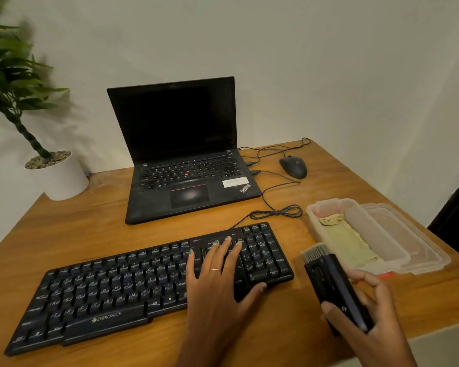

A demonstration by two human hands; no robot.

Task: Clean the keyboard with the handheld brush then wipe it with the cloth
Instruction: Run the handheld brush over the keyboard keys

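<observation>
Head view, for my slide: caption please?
Left hand steadies keyboard; right hand holds brush beside it.

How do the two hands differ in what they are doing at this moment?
The left hand lies flat with straight, spread fingers on the right part of the keyboard; the right hand curls around the brush. The left hand rests on the keys, while the right hand is beside the keyboard, near the container with the cloth. Only the left hand shows a ring. Both reach in from the bottom edge.

Wooden desk [96, 229] against plain white wall [302, 62]
</observation>
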